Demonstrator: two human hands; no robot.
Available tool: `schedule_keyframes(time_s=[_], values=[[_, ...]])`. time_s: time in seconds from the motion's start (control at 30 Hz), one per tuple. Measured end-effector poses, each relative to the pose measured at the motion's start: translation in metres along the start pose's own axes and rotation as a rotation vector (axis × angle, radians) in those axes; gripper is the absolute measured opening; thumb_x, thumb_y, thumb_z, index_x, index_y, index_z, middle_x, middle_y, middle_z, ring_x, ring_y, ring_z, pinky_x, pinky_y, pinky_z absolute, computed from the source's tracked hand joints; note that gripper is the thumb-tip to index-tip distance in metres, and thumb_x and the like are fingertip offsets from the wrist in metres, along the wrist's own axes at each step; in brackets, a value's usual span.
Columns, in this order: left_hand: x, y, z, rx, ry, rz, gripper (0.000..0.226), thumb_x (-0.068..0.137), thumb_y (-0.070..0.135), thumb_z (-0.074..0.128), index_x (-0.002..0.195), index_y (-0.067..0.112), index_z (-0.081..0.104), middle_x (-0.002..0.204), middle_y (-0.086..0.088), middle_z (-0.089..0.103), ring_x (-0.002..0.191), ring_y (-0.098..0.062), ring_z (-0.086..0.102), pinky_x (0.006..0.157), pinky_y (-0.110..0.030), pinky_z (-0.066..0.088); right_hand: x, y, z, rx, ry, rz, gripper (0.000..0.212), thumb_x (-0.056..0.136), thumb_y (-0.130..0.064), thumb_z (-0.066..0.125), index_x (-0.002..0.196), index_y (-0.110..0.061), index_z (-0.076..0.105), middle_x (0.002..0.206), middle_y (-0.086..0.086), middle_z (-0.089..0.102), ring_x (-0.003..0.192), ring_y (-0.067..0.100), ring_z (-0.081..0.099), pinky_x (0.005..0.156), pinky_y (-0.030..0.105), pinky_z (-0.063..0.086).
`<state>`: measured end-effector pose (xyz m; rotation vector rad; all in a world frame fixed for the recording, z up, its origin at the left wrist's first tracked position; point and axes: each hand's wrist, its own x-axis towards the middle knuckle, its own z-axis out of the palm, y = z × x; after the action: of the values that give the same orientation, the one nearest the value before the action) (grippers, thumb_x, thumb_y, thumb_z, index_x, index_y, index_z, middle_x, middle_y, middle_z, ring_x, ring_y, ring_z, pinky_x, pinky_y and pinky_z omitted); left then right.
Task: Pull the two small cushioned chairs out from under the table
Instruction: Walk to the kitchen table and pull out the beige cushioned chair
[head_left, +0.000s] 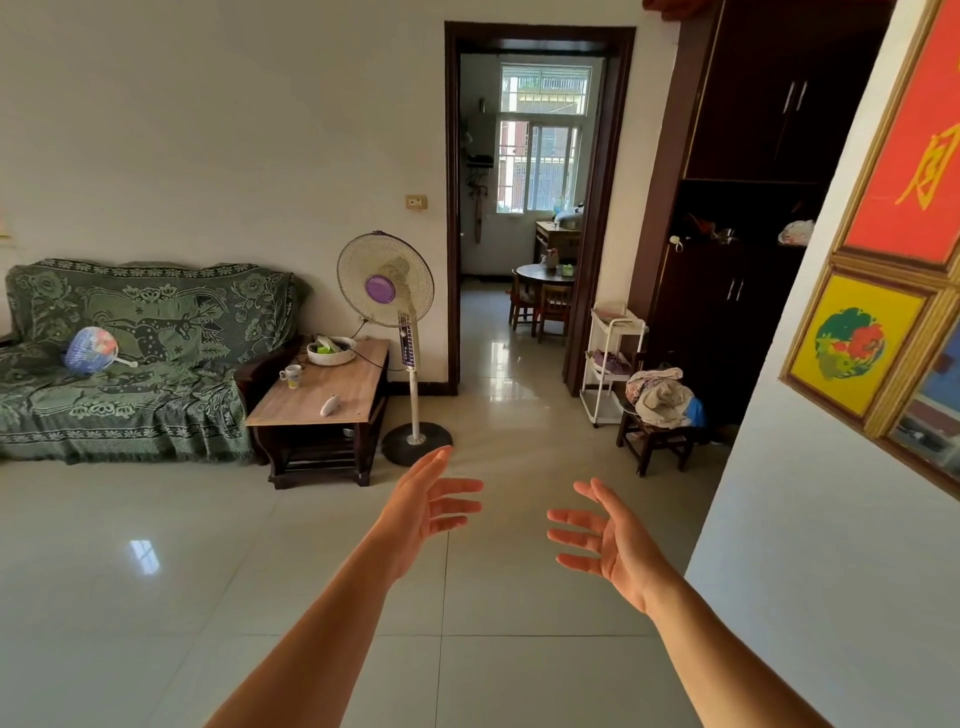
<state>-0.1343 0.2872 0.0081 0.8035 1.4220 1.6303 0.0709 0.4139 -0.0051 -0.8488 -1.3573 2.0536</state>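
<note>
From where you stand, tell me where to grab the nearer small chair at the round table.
Likely its backrest top rail, coming from the doorway side. The nearer chair stands with its back toward the camera and its seat tucked under the round table, so the rail is its most exposed part. Both hands are open and empty.

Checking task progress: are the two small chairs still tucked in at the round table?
Tucked in: both chairs stand against the round table; both hands empty.
</note>
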Motion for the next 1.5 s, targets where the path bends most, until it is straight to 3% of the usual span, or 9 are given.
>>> schedule_keyframes(time_s=[0.57,0.8,1.2,1.37,1.5], values=[[0.106,-0.011,-0.033,-0.033,0.059,-0.031,0.047,0.093,0.043,0.043,0.136,0.024,0.042,0.107,-0.01,0.073,0.094,-0.029,0.07,0.076,-0.037,0.053,0.116,-0.015,0.0,-0.04,0.014,0.013,0.045,0.092,-0.043,0.043,0.132,-0.022,0.044,0.109,0.017,0.069,0.089,0.03,0.069,0.064,0.038,0.056],[0.228,-0.006,-0.06,-0.063,0.027,-0.05,0.048,0.095,0.04,0.043,0.138,0.019,0.041,0.103,-0.01,0.074,0.09,-0.03,0.071,0.072,-0.037,0.052,0.228,-0.031,0.01,-0.003,0.09,-0.005,0.043,0.092,-0.042,0.045,0.13,-0.022,0.046,0.108,0.018,0.069,0.088,0.032,0.067,0.064,0.039,0.055],[0.442,0.029,-0.099,-0.029,-0.056,-0.062,0.044,0.091,0.047,0.047,0.131,0.03,0.042,0.094,-0.001,0.077,0.082,-0.022,0.073,0.069,-0.033,0.053,0.419,-0.08,0.017,0.028,0.167,-0.016,0.041,0.092,-0.041,0.045,0.128,-0.021,0.049,0.109,0.019,0.068,0.09,0.034,0.067,0.068,0.042,0.055],[0.516,0.019,-0.101,-0.018,-0.064,-0.092,0.036,0.09,0.048,0.047,0.124,0.035,0.044,0.097,0.0,0.076,0.089,-0.024,0.072,0.071,-0.033,0.054,0.488,-0.094,0.006,0.047,0.175,-0.014,0.04,0.092,-0.041,0.045,0.127,-0.022,0.05,0.107,0.018,0.069,0.087,0.033,0.067,0.068,0.042,0.055],[0.583,0.012,-0.097,-0.008,-0.062,-0.095,0.031,0.092,0.046,0.045,0.121,0.035,0.044,0.103,-0.004,0.074,0.093,-0.027,0.07,0.08,-0.04,0.055,0.553,-0.106,-0.012,0.038,0.173,-0.009,0.04,0.092,-0.042,0.044,0.127,-0.023,0.049,0.107,0.018,0.069,0.088,0.032,0.067,0.067,0.042,0.054]])
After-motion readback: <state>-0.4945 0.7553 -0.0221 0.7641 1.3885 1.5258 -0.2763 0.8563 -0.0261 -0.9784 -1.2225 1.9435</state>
